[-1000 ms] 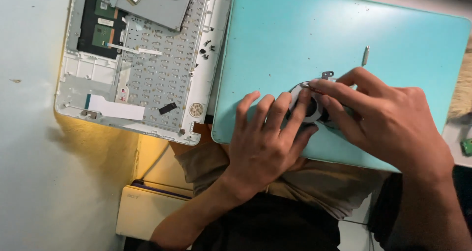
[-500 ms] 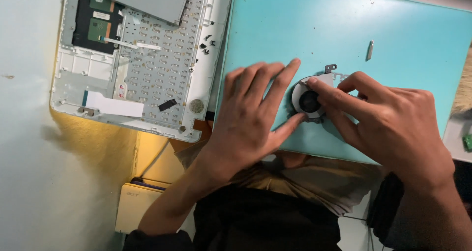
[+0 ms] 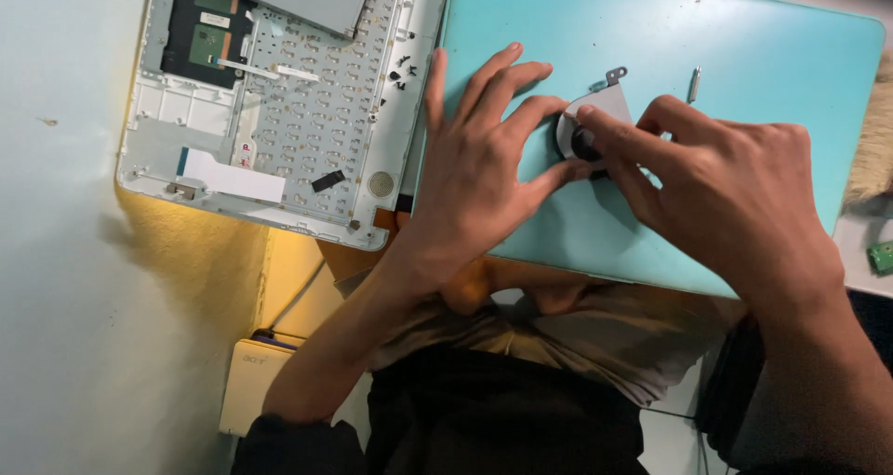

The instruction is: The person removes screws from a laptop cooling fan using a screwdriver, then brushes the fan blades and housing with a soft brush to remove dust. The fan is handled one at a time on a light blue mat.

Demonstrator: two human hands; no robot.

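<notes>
A small round laptop cooling fan (image 3: 595, 112) in a grey metal housing lies on a turquoise laptop lid (image 3: 744, 56). My left hand (image 3: 479, 163) lies spread flat on the lid, its fingertips pressing the fan's left side. My right hand (image 3: 726, 191) comes in from the right, index finger and thumb on the fan's black hub. Most of the fan is hidden under my fingers.
An opened white laptop base (image 3: 279, 103) with a bare keyboard backplate, a dark circuit board (image 3: 209, 33) and loose black screws (image 3: 402, 70) lies to the left. A small metal pin (image 3: 694, 82) rests on the lid. A green board piece (image 3: 879, 256) sits at the right edge. A cream box (image 3: 251, 382) stands below.
My left hand slid up and forward over the lid and flattened against the fan. The right hand's fingers stayed on the fan's hub.
</notes>
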